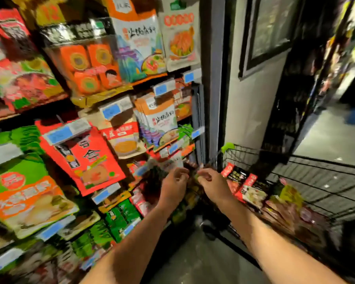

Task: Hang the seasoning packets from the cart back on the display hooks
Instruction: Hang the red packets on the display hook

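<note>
Along the left, the display rack (197, 111) is crowded with hanging pouches, among them a big red packet (84, 158) tilted on its hook behind a blue price tag (59, 135). Lower, near the rack's right edge, the left hand (173, 186) reaches in with its fingers (181, 173) curled, apparently pinching the top of a dark seasoning packet (190, 166); the blur keeps me from being sure how firmly. Just beside it the right hand (212, 184) meets the same spot, its fingers bent round something small and pale green, likely the packet's header or a hook tip. I cannot tell which.

To the right, the wire cart (316, 181) stands against the rack's end, with more red-and-black packets (248, 187) heaped along its near left side.

These pouches look light, thin and floppy, with a slick printed film that would slide under a loose grip. The stiffest part is probably the sealed top strip with the hang hole, so I'd hold there, one hand either side of the hole, and keep it flat while threading it on.
</note>
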The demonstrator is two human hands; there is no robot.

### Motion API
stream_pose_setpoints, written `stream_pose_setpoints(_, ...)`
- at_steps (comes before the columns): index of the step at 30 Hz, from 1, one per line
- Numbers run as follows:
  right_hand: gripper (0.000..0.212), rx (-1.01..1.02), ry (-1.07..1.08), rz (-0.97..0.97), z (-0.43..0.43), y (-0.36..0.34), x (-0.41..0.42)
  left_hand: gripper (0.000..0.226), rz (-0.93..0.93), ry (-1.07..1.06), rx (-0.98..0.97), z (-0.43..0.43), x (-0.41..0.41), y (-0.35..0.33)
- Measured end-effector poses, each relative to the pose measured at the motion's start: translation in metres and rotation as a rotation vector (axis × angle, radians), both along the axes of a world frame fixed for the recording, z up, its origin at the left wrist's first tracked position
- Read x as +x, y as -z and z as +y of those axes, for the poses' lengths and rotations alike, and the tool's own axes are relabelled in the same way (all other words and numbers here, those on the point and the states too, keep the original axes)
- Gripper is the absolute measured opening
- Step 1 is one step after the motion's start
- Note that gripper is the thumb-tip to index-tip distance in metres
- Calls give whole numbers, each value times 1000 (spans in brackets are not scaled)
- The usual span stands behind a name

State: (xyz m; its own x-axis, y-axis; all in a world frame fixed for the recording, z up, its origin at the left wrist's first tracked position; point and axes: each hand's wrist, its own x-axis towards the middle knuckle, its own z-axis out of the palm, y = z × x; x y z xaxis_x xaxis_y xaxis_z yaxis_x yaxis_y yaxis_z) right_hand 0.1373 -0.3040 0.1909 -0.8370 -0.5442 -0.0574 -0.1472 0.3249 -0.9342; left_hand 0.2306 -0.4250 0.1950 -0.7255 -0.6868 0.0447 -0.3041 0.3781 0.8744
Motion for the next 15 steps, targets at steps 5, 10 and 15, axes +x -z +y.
stream_pose_setpoints(5, 20, 154, 270, -154, 122, 79, -45, 14, -189, 258, 104, 93, -66, 72)
stream_pose_setpoints(10, 22, 231, 412, -254, 219, 125, -98, 21, -277, 469, 53, 170, -155, 110)
stream_pose_setpoints(15, 25, 183, 522, -459, 307, 166, -152, 14, -390, 636, 196, 238, -231, 145)
